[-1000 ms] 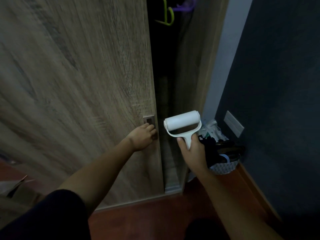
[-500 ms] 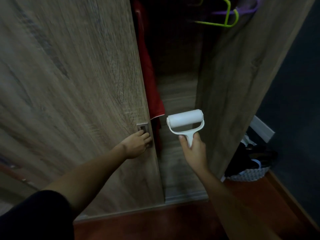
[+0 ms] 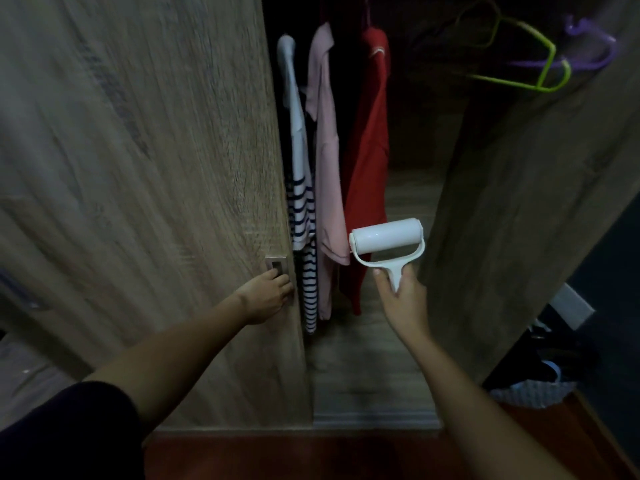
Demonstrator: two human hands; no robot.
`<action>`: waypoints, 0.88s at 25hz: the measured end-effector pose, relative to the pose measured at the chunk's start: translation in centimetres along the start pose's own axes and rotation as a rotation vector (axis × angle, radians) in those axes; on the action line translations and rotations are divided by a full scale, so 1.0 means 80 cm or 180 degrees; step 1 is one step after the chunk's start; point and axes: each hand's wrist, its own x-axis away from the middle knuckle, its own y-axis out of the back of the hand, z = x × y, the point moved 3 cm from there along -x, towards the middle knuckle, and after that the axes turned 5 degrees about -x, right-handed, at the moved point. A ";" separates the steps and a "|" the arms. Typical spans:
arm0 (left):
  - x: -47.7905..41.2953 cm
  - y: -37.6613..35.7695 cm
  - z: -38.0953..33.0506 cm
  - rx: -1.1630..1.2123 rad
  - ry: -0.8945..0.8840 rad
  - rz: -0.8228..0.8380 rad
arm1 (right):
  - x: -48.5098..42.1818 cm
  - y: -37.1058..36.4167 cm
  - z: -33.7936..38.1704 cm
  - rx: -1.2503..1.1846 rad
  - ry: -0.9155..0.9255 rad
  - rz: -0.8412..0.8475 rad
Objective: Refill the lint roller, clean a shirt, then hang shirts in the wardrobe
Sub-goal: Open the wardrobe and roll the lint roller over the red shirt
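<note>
The sliding wardrobe door (image 3: pixel 156 168) is a broad panel of pale, grey-brown wood-grain laminate, and near its right edge sits a small rectangular metal pull (image 3: pixel 277 266), recessed and dull silver. The left hand (image 3: pixel 266 296) reaches out from a dark sleeve (image 3: pixel 69 434), its fingers curled onto the lower part of that pull by the door's edge. In the open gap hang three shirts side by side: a white shirt with navy stripes (image 3: pixel 304 237) closest to the door, a soft pink shirt (image 3: pixel 327 168) touching it, and a red shirt (image 3: pixel 370 150) with a small pale mark near the collar, too blurred to read. The right hand (image 3: pixel 403 303) holds the lint roller (image 3: pixel 386 239) upright in front of the opening, just right of the pink shirt's hem. Its smooth white plastic handle is pinched between the thumb on the left and the fingers wrapped round the right. The Y-shaped fork and the glossy white cylinder of the roll stand clear above the fingertips. Further up on the right, a thin lime-green hanger (image 3: pixel 540 77) and a purple hanger (image 3: pixel 588 60) hang bare. The wardrobe's side panel (image 3: pixel 519 202) shows the same grain. Beyond it, on the reddish-brown floor (image 3: pixel 311 455), sits a pale patterned basket (image 3: pixel 533 393) of dark items.
</note>
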 end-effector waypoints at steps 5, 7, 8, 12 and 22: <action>0.029 -0.008 0.014 0.0021 0.0111 0.0363 | -0.006 -0.013 0.010 0.0072 0.0177 -0.0046; 0.040 -0.010 0.017 -0.0009 0.0094 0.0469 | -0.007 -0.019 0.013 0.0072 0.0195 -0.0010; 0.045 -0.012 0.019 -0.0008 0.0080 0.0514 | -0.006 -0.021 0.015 0.0064 0.0191 0.0011; 0.054 -0.022 0.029 0.0084 0.0120 0.0684 | -0.006 -0.028 0.019 0.0064 0.0116 0.0097; 0.002 0.099 0.099 0.1728 0.1613 -0.2414 | -0.032 0.017 0.017 -0.0028 -0.0067 -0.0518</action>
